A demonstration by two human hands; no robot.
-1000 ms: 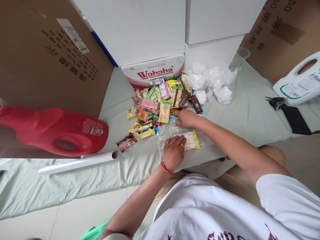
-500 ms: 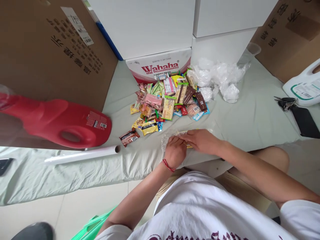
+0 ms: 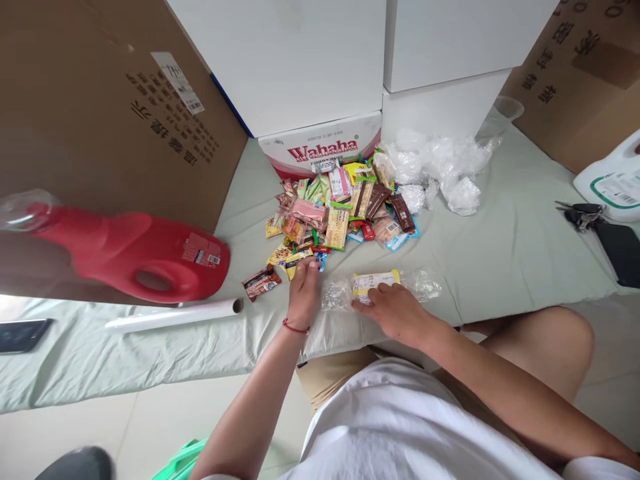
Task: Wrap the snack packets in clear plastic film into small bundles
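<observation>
Likely a room at home; pale green sheet (image 3: 490,263), red plastic jug (image 3: 117,243), keys (image 3: 584,216), large cardboard box (image 3: 110,133), tiled floor (image 3: 163,417)

A white T-shirt (image 3: 380,420), tan shorts (image 3: 334,377) and red bracelet (image 3: 295,329) are worn.

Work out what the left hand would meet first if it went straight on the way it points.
Probably the yellow snack packet at the near edge of the snack pile; the left hand overlaps it in view, but whether they touch is unclear.
</observation>
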